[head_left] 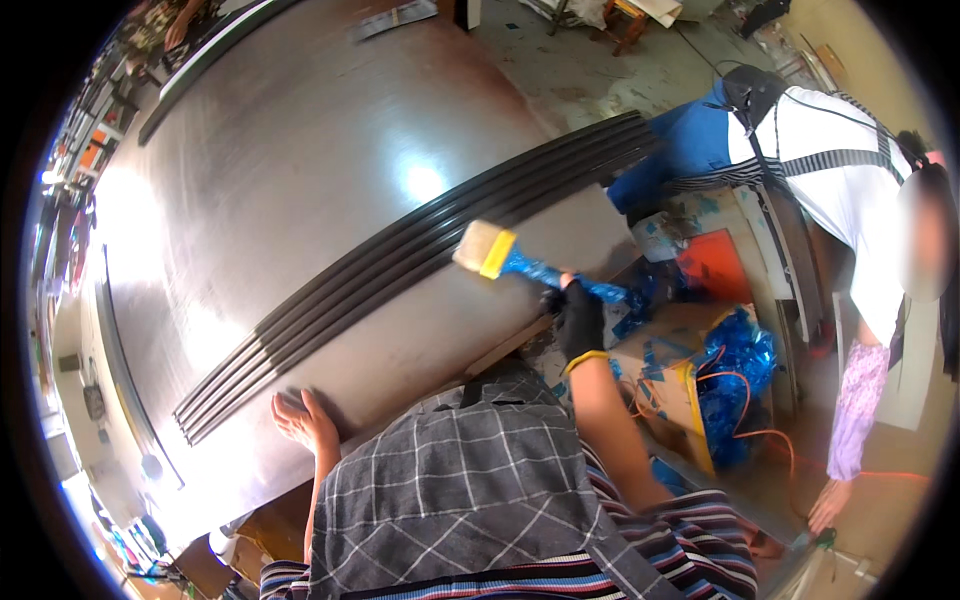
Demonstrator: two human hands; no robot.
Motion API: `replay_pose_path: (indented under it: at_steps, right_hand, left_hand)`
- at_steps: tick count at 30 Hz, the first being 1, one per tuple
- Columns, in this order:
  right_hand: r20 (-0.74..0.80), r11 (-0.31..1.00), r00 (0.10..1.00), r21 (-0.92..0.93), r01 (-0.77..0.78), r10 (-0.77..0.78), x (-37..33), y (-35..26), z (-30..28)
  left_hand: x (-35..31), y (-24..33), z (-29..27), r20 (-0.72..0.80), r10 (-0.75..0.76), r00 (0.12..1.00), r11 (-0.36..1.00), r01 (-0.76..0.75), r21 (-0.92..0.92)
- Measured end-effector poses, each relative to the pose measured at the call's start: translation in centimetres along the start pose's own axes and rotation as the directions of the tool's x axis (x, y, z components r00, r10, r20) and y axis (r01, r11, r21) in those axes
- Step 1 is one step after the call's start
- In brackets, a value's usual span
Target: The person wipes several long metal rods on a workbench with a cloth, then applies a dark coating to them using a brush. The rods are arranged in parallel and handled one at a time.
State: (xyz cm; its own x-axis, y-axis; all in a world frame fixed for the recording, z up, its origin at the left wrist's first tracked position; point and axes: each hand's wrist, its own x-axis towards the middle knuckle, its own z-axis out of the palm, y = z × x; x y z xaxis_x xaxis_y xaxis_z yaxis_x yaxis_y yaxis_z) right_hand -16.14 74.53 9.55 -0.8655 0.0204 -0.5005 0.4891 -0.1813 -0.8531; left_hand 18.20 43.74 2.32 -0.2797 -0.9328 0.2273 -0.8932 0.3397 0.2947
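My right hand, in a dark glove with a yellow cuff, is closed round the blue-wrapped handle of a wide brush. The brush has a yellow band and pale bristles, which appear just over the near edge of several long dark strips. These strips lie side by side, slanting across a smooth metal-looking table. My bare left hand has its fingers spread on the table's near side, close to the strips' left end and apart from them.
At my right stands a cardboard box with blue plastic and an orange cord. A red-orange piece lies behind it. Another person bends down at the right. A flat metal piece rests at the table's far edge.
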Motion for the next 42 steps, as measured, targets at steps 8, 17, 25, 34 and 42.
replay_pose_path:
  at_steps: [8,17,25,34,42]
  right_hand:
    - [-0.251,0.982,0.963,0.131,0.134,-0.098,19.4,-13.6,-13.2]
    - [-0.345,0.924,0.934,0.321,0.208,-0.09,19.8,-16.0,-14.0]
    - [-0.505,0.978,0.857,0.106,0.18,-0.103,19.5,-15.7,-15.2]
    - [-0.457,0.963,0.864,0.054,0.263,-0.211,17.0,-14.2,-13.7]
    - [-0.309,0.955,0.922,0.104,0.277,-0.234,20.1,-10.5,-15.9]
  left_hand:
    - [-1.2,5.5,-0.7,0.069,-0.299,0.952,0.917,0.267,0.296]
    - [-1.6,5.8,-3.9,0.028,-0.314,0.949,0.88,0.28,0.384]
    - [-2.0,5.2,-5.5,0.049,-0.356,0.933,0.863,0.309,0.399]
    - [-4.0,-3.8,-0.3,0.012,-0.162,0.987,0.827,0.129,0.547]
    - [-5.0,-4.3,0.8,-0.042,-0.157,0.987,0.874,0.159,0.459]
